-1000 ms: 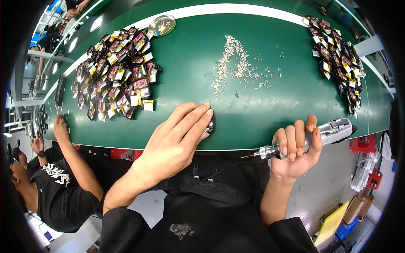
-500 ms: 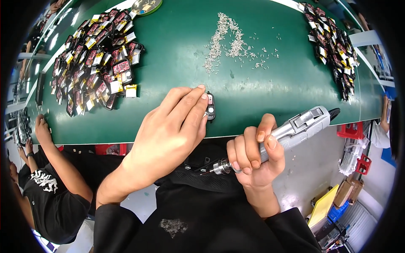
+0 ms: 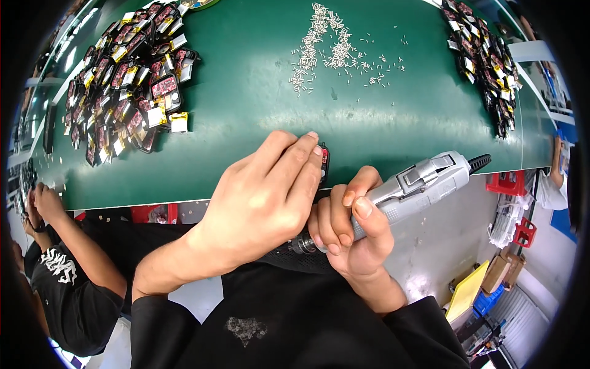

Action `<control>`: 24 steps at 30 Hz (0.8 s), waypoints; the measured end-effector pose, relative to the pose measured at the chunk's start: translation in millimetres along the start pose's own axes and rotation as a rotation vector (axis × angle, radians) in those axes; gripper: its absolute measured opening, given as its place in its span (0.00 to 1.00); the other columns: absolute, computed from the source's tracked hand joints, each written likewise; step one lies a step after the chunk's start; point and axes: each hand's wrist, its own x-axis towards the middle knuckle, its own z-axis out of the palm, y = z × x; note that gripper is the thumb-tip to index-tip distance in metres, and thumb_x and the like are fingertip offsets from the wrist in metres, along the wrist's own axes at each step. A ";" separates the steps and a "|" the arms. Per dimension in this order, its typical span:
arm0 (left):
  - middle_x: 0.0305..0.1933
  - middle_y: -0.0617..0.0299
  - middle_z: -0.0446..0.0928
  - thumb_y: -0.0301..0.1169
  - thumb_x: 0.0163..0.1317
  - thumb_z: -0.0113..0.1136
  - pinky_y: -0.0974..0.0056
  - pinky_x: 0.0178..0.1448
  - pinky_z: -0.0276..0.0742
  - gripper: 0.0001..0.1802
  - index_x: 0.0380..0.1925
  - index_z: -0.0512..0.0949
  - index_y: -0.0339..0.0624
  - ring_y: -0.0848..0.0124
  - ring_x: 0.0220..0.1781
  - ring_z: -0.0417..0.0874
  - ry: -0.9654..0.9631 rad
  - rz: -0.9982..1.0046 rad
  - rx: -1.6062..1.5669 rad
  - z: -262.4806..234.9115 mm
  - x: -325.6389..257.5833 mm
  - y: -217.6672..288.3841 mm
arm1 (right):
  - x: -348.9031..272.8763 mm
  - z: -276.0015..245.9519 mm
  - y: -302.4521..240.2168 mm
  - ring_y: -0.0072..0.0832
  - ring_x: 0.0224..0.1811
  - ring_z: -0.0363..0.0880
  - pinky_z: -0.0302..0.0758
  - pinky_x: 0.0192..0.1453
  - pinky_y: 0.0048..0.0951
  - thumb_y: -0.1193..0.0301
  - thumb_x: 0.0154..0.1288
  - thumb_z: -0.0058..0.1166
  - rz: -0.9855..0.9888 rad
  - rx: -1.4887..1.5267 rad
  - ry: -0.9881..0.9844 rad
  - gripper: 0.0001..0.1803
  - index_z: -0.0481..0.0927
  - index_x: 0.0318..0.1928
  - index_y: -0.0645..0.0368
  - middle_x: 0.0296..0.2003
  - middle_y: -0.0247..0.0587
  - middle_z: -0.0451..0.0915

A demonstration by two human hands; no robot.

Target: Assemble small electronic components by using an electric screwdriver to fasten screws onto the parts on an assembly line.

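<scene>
A small black plastic case (image 3: 325, 163) with a red circuit board in it lies near the table's front edge. My left hand (image 3: 258, 203) is over it with fingers pressed together, holding its left side and hiding much of it. My right hand (image 3: 353, 230) is wrapped around a grey electric screwdriver (image 3: 421, 184), its cable end pointing up to the right. The screwdriver's metal nose (image 3: 301, 243) is below the table edge, beside my left wrist; its bit is hidden there. Loose small screws (image 3: 310, 52) are scattered farther back.
A big heap of similar open cases (image 3: 129, 86) with circuit boards and batteries covers the left of the green table (image 3: 246, 80). Another heap (image 3: 485, 61) lies at the right. A co-worker (image 3: 80, 270) sits at the left. Red stools (image 3: 507, 182) stand beyond the right edge.
My left hand and the case have shifted right and closer to the front edge. My right hand has brought the screwdriver leftward, so its nose is now partly behind my left hand.
</scene>
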 end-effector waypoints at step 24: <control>0.49 0.40 0.75 0.20 0.38 0.61 0.58 0.42 0.80 0.23 0.40 0.75 0.20 0.52 0.46 0.78 -0.106 0.058 0.030 2.0 -5.3 18.6 | 28.6 -5.1 -73.5 0.18 0.11 0.61 0.64 0.21 0.23 0.64 0.73 0.41 -0.186 -0.215 -0.302 0.08 0.66 0.40 0.56 0.15 0.28 0.63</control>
